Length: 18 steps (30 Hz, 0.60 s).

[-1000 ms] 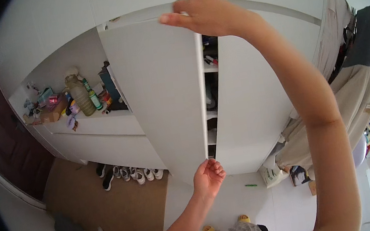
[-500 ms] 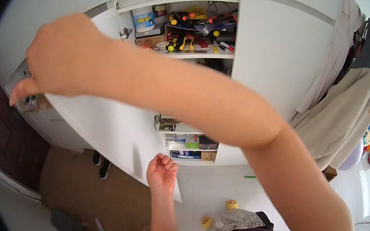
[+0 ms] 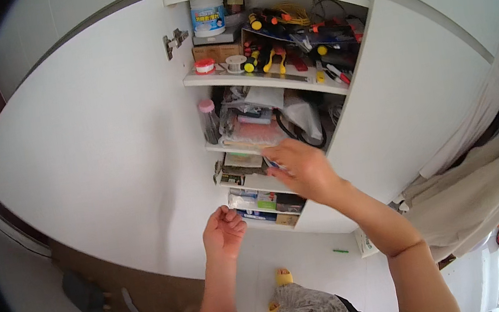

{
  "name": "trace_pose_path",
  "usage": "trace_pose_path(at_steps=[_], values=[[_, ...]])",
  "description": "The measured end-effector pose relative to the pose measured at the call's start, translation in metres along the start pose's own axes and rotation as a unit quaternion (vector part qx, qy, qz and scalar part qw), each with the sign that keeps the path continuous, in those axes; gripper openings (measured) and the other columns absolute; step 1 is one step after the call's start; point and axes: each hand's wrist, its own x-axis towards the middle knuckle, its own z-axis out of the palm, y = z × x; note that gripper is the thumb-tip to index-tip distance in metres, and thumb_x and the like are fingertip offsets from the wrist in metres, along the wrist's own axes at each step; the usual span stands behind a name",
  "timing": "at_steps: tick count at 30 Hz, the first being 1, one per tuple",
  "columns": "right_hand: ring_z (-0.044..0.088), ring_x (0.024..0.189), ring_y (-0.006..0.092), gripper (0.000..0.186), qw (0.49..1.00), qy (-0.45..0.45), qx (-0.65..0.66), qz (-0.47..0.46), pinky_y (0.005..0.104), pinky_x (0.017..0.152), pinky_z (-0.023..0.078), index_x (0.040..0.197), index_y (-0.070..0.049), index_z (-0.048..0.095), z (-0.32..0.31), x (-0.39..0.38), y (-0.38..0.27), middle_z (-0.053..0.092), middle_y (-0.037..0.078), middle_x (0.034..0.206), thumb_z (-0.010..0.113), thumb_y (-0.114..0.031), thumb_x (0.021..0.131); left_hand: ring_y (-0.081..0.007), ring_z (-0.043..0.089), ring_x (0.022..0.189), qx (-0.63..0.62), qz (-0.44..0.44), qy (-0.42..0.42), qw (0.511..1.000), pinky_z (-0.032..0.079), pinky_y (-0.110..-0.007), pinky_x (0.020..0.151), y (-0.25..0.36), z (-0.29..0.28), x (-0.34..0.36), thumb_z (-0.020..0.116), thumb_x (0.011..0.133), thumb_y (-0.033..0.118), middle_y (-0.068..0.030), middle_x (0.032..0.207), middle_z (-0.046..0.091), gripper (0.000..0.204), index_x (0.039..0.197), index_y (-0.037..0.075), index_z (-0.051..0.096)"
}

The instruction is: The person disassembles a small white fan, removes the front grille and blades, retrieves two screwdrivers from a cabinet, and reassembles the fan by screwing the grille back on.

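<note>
Presently: your left hand (image 3: 224, 233) low, your right hand (image 3: 303, 169) before the open cabinet (image 3: 187, 72).
Left fingers (image 3: 230, 218) curled loosely closed; right fingers (image 3: 277, 153) parted, hiding part of a lower shelf (image 3: 253, 183). White door (image 3: 83, 154), swung out at your left. Second shelf (image 3: 218, 149): pink-lidded bottle (image 3: 210, 123), clear plastic bag (image 3: 303, 116). Top shelf (image 3: 277, 80): yellow-handled tool (image 3: 275, 61), blue-and-white tub (image 3: 208, 19).
</note>
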Motion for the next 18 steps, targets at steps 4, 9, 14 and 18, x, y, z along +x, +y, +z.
trace_pose_path(at_steps=[4, 9, 14, 18], values=[[0.059, 0.070, 0.0278, 0.012, 0.995, 0.026, -0.043, 0.085, 0.0354, 0.062, 0.048, 0.085, -0.005, 0.063, -0.018, -0.008, 0.054, 0.059, 0.010, 0.074, 0.064, -0.006, 0.074, -0.0118, 0.038, 0.055, 0.003, -0.017, 0.002, 1.000, 0.033, -0.024, 0.051, -0.008, 0.015, 0.036, 0.044, 0.091, 0.017, -0.0015, 0.063, 0.044, 0.021, 0.076, 0.005, 0.054], [0.058, 0.069, 0.0274, 0.007, 0.987, -0.017, -0.096, 0.132, 0.0346, 0.061, 0.048, 0.083, -0.004, 0.062, -0.032, 0.006, 0.081, 0.059, 0.010, 0.072, 0.063, -0.008, 0.077, -0.0111, 0.037, 0.054, -0.004, -0.023, -0.047, 0.999, 0.031, -0.023, 0.050, -0.010, 0.023, 0.075, 0.044, 0.093, 0.023, -0.0009, 0.062, 0.042, 0.026, 0.076, 0.006, 0.054], [0.058, 0.077, 0.0303, 0.013, 0.992, -0.001, -0.038, 0.121, 0.0357, 0.067, 0.048, 0.086, -0.002, 0.062, -0.015, 0.021, 0.088, 0.060, 0.012, 0.083, 0.065, -0.008, 0.075, -0.0156, 0.045, 0.066, -0.027, -0.024, -0.070, 0.997, 0.039, -0.028, 0.061, -0.001, 0.024, 0.093, 0.045, 0.093, 0.025, -0.0051, 0.074, 0.051, 0.024, 0.085, 0.004, 0.055], [0.057, 0.087, 0.0314, 0.019, 0.994, -0.013, -0.037, 0.100, 0.0355, 0.075, 0.048, 0.092, -0.002, 0.061, 0.000, 0.029, 0.075, 0.060, 0.013, 0.095, 0.066, -0.005, 0.075, -0.0230, 0.053, 0.087, -0.008, 0.004, -0.018, 1.000, 0.044, -0.035, 0.080, -0.001, 0.044, 0.097, 0.043, 0.092, 0.022, -0.0122, 0.091, 0.059, 0.029, 0.098, -0.002, 0.057]])
